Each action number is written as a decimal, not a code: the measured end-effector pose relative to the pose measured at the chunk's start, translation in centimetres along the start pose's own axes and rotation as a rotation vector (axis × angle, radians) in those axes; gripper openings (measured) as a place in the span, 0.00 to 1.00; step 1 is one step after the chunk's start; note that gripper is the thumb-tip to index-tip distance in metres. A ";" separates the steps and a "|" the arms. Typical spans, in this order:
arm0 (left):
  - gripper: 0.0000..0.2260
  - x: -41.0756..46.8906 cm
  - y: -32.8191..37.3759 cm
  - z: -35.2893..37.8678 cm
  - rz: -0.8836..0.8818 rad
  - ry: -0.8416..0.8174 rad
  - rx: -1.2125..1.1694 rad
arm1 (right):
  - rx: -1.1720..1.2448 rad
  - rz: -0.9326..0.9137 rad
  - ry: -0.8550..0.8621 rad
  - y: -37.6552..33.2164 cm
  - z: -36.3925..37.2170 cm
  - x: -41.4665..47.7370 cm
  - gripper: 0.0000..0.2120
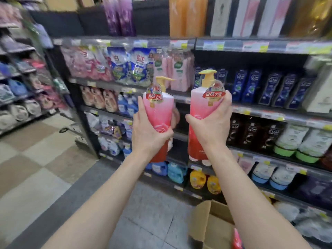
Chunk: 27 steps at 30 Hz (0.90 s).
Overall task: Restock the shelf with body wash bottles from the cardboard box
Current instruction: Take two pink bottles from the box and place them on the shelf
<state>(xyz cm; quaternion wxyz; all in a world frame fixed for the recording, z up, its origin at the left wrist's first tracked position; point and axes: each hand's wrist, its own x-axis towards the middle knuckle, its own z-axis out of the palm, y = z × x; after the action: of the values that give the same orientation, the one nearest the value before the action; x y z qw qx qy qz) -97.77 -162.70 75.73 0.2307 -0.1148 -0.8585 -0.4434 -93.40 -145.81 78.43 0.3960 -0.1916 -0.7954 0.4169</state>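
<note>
I hold two pink-to-red body wash bottles with yellow pumps upright in front of the shelf. My left hand [150, 133] grips the left bottle [159, 112] around its middle. My right hand [210, 123] grips the right bottle [203, 108] the same way. Between and behind the two bottles is a dark gap in the shelf [181, 121]. The cardboard box [210, 225] stands open on the floor at the lower right, under my right forearm, with a bit of red showing inside it.
The shelf unit carries dark blue bottles [251, 87] at right, pink and blue refill pouches [125, 67] at left, and white jars [294, 139] lower right. Grey tiled floor [140, 212] lies in front. Another rack [19, 97] runs along the far left.
</note>
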 end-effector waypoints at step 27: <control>0.58 40.0 -37.5 -34.0 0.045 0.196 -0.030 | 0.170 -0.140 -0.020 -35.5 56.5 0.2 0.57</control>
<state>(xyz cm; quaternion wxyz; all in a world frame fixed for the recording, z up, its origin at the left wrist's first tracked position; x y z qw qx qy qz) -137.49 -212.40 86.07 0.3217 -0.0936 -0.8224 -0.4599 -137.23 -195.15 88.28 0.4309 -0.0971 -0.7727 0.4559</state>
